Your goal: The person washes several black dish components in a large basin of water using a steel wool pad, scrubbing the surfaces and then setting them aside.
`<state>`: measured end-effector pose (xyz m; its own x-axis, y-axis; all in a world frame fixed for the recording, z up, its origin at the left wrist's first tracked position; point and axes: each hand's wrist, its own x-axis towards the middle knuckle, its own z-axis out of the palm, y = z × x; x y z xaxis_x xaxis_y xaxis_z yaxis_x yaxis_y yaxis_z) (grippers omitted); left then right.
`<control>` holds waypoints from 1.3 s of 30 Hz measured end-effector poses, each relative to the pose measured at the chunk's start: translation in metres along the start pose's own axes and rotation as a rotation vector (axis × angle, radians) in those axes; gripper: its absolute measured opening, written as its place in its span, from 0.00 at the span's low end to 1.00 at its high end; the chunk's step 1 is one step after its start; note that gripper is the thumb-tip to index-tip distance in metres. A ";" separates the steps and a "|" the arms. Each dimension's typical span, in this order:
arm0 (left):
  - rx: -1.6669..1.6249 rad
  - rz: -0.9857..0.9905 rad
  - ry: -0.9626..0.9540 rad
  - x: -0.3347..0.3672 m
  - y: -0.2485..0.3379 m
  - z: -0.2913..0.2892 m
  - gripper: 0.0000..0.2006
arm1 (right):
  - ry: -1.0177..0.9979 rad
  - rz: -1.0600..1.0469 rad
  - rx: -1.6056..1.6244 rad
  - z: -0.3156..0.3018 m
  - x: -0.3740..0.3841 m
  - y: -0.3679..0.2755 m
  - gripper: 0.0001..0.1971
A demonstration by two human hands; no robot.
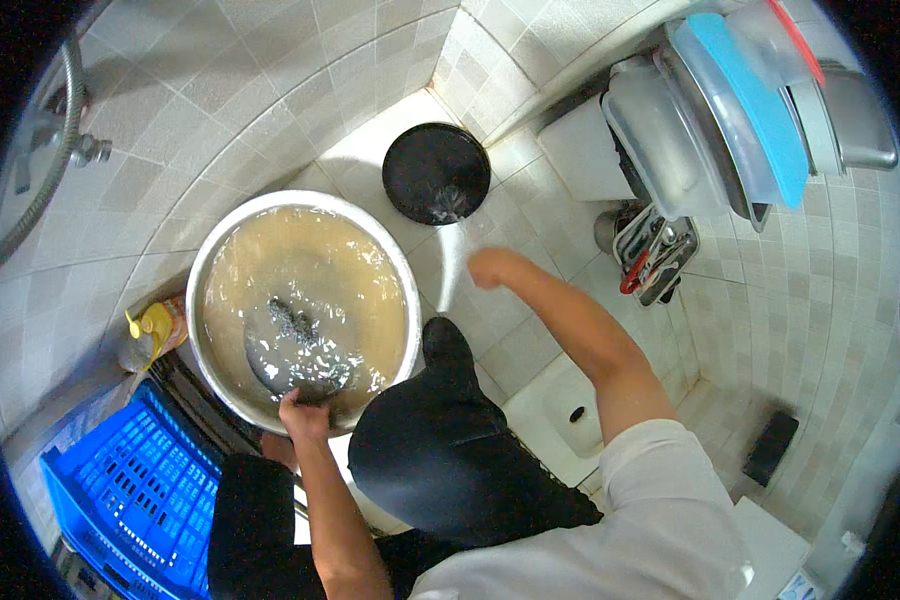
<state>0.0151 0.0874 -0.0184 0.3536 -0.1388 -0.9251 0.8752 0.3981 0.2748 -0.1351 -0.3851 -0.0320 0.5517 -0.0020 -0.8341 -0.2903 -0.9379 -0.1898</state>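
Centrally, a person works over a large round metal basin (413, 290) filled with cloudy, tan water (335, 245). Within it, toward the near left, lies a dark round pan (263, 350), largely submerged, with a grey, crinkled clump (292, 322) showing above it; glare on the surface hides the clump's exact nature. The left hand (307, 415) reaches over the near rim and grasps the near edge of the dark round pan, thumb uppermost. The right hand (489, 268) is raised outside the basin, over the tiled floor (535, 225) — its fingers look curled, but blur prevents telling whether they are clenched, and any content of the palm is hidden.

Beyond the right hand, near the wall corner, a black round tray (430, 165) rests on the floor. Left of the basin stands a bottle with a yellow cap (172, 323); nearer the person is a blue perforated crate (82, 490). At upper right — stacked against the wall — are clear plastic containers (655, 140) and a bright blue lid (740, 110), with a rack of utensils (662, 250) below them. A flexible metal hose (74, 90) hangs at far left.
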 end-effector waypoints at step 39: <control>0.796 0.356 -0.204 0.046 0.045 -0.092 0.20 | 0.343 0.348 0.419 0.281 -0.207 -0.021 0.28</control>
<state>0.0405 0.1826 -0.0732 0.6330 -0.3157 -0.7069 0.6459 -0.2881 0.7070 -0.4627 -0.2674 -0.0011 0.5685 -0.4577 -0.6836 -0.7400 -0.6476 -0.1817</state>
